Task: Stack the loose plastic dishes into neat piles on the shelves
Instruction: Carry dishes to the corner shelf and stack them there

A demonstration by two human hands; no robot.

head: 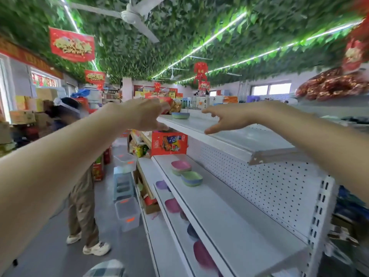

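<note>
Reaching toward the top shelf (229,140), both hands flank a small green-and-blue dish pile (180,115) at frame centre, probably to square it up or lift it. The left hand (143,114) hangs by the shelf's end, fingers loosely extended and holding nothing. The right hand (225,118) is spread wide above the board, also empty. Loose dishes (172,204) lie scattered on a lower shelf, awaiting stacking. A red box (168,143) and a person (79,186) at left crowd the approach.
</note>
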